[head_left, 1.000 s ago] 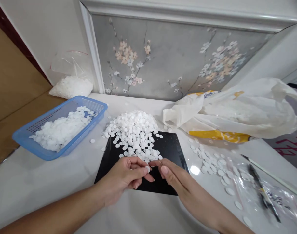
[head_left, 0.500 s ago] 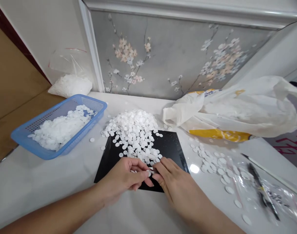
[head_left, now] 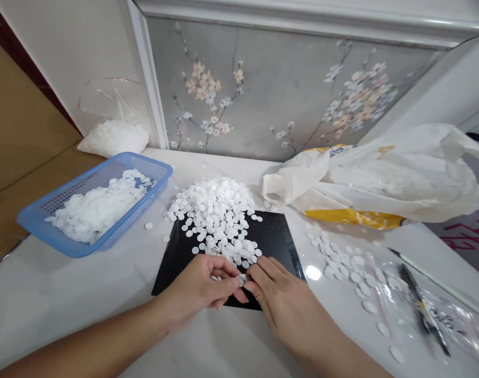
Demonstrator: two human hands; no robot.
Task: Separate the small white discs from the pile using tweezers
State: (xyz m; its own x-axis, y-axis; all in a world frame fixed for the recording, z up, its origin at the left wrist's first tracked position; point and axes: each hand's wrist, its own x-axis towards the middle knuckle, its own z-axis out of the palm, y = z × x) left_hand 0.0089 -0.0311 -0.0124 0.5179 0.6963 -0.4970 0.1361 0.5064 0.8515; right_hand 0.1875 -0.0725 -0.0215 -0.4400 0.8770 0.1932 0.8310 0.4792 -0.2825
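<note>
A heap of small white round discs (head_left: pixel 219 210) spreads over the back of a black board (head_left: pixel 268 236) and onto the table behind it. Above the board's front part, my left hand (head_left: pixel 208 281) is closed, with several white discs tucked inside its curled fingers and one disc (head_left: pixel 241 280) pinched at the fingertips. My right hand (head_left: pixel 278 291) comes in from the right, thumb and fingers closed at the edge of that same disc. The two hands nearly meet. Exactly what sits inside the right fingertips is partly hidden.
On the left stands a blue basket (head_left: pixel 101 244) holding more discs, with a clear bag of white pieces (head_left: pixel 115 137) behind. To the right lie a white and yellow plastic bag (head_left: pixel 365 181), scattered discs (head_left: pixel 343 262), a black pen (head_left: pixel 424 310) and clear bags.
The fingertips have shifted slightly, and the pinched disc now lies flatter between both hands. Everything else looks the same.
</note>
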